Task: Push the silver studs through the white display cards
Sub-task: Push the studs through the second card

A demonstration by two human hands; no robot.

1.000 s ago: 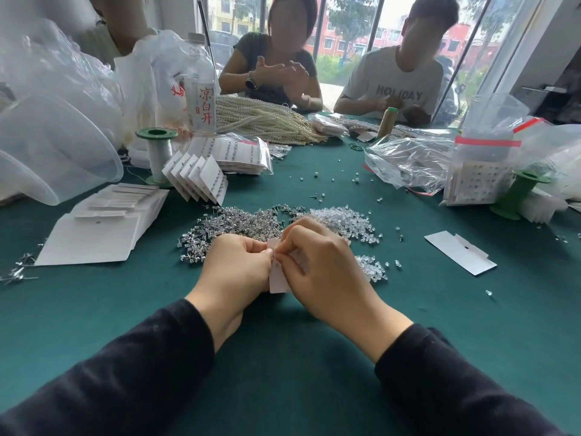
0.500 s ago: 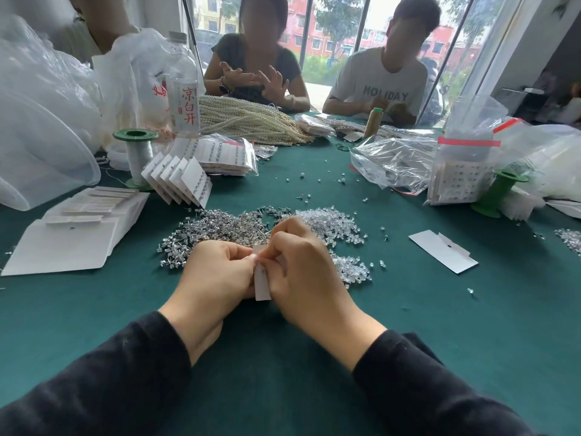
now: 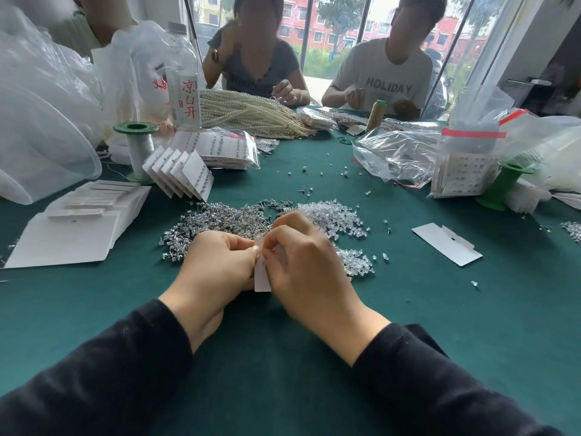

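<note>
White display card point(image 3: 262, 278) pinched upright between left hand point(image 3: 217, 272) and right hand point(image 3: 309, 275).

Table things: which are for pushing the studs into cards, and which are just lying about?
For the job: white card, left hand, right hand, silver studs pile, blank card stack.
Just lying about: pearl strands, water bottle, green spool, plastic bags.

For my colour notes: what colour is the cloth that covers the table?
The table cloth is plain dark green, without pattern; the head view shows it best.
</note>
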